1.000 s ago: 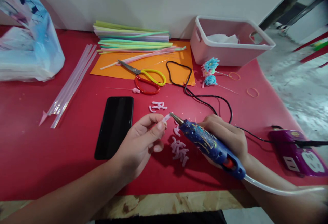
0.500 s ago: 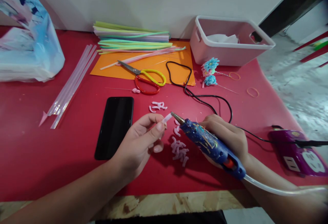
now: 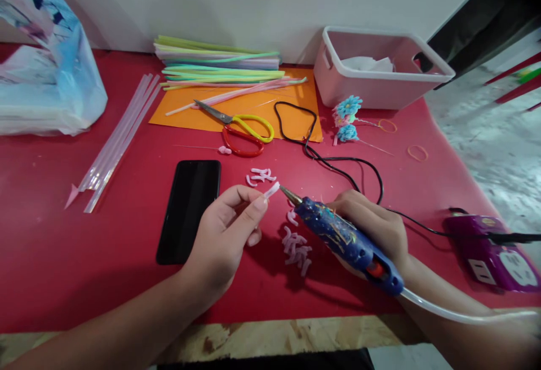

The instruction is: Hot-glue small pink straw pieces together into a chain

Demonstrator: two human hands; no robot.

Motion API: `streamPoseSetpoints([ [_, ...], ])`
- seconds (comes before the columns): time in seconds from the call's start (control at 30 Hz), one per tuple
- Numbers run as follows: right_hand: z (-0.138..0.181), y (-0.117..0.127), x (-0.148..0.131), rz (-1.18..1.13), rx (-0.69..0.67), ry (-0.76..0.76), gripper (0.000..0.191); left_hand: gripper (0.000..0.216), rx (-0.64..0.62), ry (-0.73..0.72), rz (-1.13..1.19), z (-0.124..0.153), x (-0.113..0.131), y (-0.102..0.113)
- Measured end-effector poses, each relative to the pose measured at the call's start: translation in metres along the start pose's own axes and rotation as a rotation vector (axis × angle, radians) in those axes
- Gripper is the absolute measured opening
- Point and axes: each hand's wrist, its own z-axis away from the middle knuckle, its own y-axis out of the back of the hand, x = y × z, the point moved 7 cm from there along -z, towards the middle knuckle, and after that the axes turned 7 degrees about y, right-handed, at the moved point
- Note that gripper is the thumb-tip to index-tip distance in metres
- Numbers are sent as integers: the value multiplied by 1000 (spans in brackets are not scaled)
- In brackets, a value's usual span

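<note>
Between thumb and fingertips, my left hand [image 3: 228,226] pinches a short pale pink pipe cleaner piece [image 3: 271,190]. Its free end points up and to the right, at the metal nozzle of a blue glue gun [image 3: 344,237]; I cannot tell whether they touch. My right hand [image 3: 376,226] is wrapped round the glue gun, and a long clear glue stick [image 3: 452,315] comes out of its rear. Below the nozzle lies a heap of cut pale pink pipe cleaner pieces [image 3: 296,249]. A smaller group of bent pieces [image 3: 261,175] sits just beyond my left fingertips.
A black phone [image 3: 189,212] lies left of my left hand. Scissors [image 3: 236,127] rest partly on orange paper [image 3: 181,111], before bundled pipe cleaners [image 3: 220,68]. A black cord [image 3: 338,159] runs to a purple power strip [image 3: 486,251]. Fluffy flowers [image 3: 347,116] lie near a pink basket [image 3: 380,91].
My left hand has shifted slightly left and turned, with the pink piece now tilted up. The glue gun's nozzle has followed a little to the left.
</note>
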Motion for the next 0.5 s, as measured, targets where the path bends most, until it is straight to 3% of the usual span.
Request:
streamPoseSetpoints([
  [0.17,0,-3,1,-2,-24,19,8,21,-17,-74,-112,5,1,0],
  [0.5,0,-1,0,7,-12,16,6,15,24,-329,-417,14,25,-7],
])
